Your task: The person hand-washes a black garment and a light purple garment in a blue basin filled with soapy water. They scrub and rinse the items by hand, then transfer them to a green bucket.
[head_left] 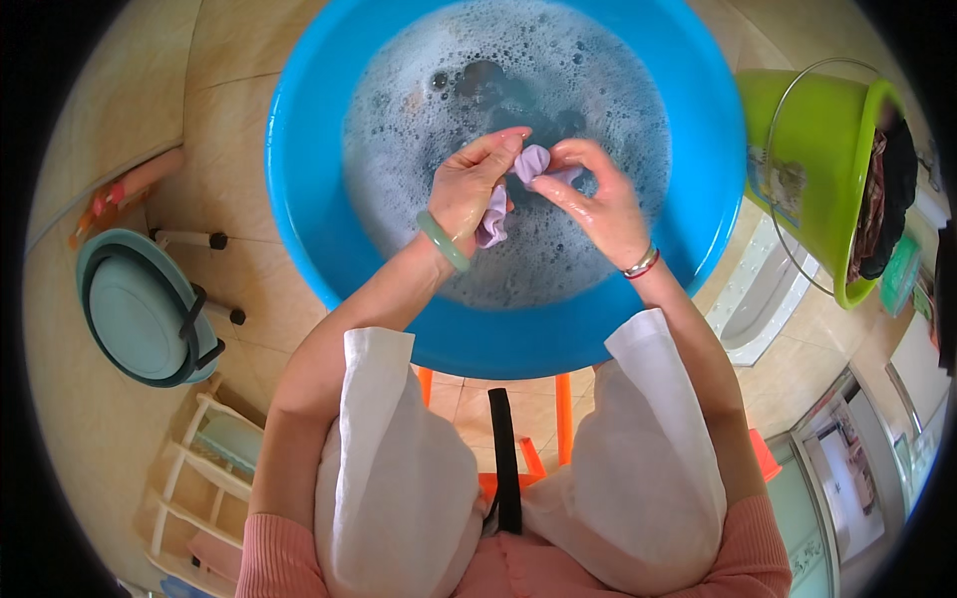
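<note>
A small wet piece of lilac cloth (532, 161) is stretched and bunched between my two hands, above soapy water (409, 130) in a large blue basin (703, 169). My left hand (467, 187), with a green bangle at its wrist, is closed round the cloth. One crumpled end hangs out below that palm. On the other side my right hand (606, 207) pinches the cloth between thumb and fingers; a metal bracelet circles this wrist. The cloth's exact kind cannot be made out. Foam covers much of the water, and a dark shape shows through near the far side.
On the right, a green bucket (812, 169) with a wire handle holds dark clothes (887, 199). Beside it a white squat toilet (763, 289) is set into the tiled floor. Pale green basins (140, 309) stand at the left, near a light rack (194, 478). Orange stool legs (563, 419) show below.
</note>
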The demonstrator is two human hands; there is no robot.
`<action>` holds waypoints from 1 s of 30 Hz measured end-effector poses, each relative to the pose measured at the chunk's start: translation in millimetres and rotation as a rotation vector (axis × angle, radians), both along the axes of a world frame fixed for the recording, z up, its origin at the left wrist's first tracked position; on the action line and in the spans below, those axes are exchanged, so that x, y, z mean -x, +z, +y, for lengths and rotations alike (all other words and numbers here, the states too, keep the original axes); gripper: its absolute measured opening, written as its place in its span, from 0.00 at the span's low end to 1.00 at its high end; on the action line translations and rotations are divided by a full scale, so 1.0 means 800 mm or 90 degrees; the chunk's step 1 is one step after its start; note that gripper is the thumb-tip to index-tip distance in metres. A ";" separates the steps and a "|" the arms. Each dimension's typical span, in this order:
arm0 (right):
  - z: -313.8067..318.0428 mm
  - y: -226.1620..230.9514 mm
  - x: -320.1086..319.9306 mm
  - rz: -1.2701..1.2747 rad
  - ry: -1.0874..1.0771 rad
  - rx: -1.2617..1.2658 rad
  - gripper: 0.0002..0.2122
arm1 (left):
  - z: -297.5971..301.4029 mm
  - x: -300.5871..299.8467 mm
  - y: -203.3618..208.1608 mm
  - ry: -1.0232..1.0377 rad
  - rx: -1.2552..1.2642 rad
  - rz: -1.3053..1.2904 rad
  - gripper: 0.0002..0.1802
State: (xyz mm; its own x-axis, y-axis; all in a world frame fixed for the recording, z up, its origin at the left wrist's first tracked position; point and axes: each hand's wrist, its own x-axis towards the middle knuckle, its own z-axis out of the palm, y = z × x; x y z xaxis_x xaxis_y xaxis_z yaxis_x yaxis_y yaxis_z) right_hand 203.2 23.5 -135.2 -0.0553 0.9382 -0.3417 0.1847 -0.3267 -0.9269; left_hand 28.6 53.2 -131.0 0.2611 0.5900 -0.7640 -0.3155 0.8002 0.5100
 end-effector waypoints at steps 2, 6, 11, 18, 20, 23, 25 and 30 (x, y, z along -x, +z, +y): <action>0.006 0.000 0.003 -0.061 0.035 -0.046 0.11 | 0.003 -0.004 0.006 -0.002 -0.022 0.031 0.14; 0.010 -0.001 -0.008 0.230 -0.083 0.133 0.05 | 0.001 -0.001 -0.010 0.039 -0.182 0.098 0.12; 0.003 0.004 -0.008 0.423 -0.287 0.219 0.06 | -0.009 -0.008 -0.007 0.019 -0.249 0.137 0.11; 0.006 0.004 0.003 0.127 -0.171 0.164 0.08 | -0.002 -0.002 -0.001 -0.178 -0.042 0.079 0.15; 0.007 0.001 0.003 0.154 -0.150 0.124 0.08 | -0.001 0.002 -0.006 -0.080 0.004 0.034 0.14; 0.008 0.008 0.006 0.127 -0.095 0.114 0.08 | 0.006 0.019 -0.014 -0.020 0.055 -0.024 0.13; 0.004 -0.006 0.005 0.140 -0.070 0.089 0.09 | 0.008 0.025 -0.014 -0.023 0.078 -0.052 0.12; 0.009 -0.007 -0.008 0.174 -0.142 0.172 0.08 | 0.001 -0.003 0.009 -0.101 -0.099 0.094 0.14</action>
State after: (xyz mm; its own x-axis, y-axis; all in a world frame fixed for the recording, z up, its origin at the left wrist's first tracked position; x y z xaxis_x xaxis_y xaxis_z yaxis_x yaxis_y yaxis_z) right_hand 209.7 30.6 -140.6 0.0158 0.8161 -0.5777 -0.1585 -0.5684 -0.8073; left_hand 31.3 54.2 -123.8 0.2517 0.6638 -0.7043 -0.1052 0.7422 0.6619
